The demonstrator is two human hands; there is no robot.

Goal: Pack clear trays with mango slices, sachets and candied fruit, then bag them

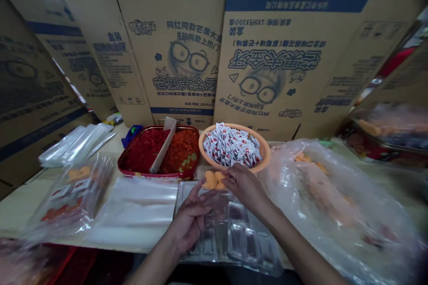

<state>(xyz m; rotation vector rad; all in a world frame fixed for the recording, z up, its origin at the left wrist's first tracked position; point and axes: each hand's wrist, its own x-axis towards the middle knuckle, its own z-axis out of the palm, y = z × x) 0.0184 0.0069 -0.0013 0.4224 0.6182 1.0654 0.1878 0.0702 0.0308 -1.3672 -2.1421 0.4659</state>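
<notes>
Working at a pale table top in a tight spot, with tall cardboard cartons printed in blue and black leaning up behind it and along the left side, some standing upside down. Far right, a blurred tray of food is sitting past the table edge. My left hand is reaching in with the fingers spread and loose, not clearly pinching anything, just beside the soft orange pieces. My right hand is coming over from the other side with the fingers close together, touching those pieces; can't tell if it's actually gripping them. The pieces are sitting between my hands, at the far edge of a clear plastic tray with compartments. Just past them, an orange basket is holding a heap of white-and-red sachets, and a red tray is holding diced red and orange bits split by a cardboard strip. A big plastic bag of orange food is lying to the right, partly in the way. On the left, flat plastic sheets, a filled clear bag and a stack of clear sleeves are lying about.
</notes>
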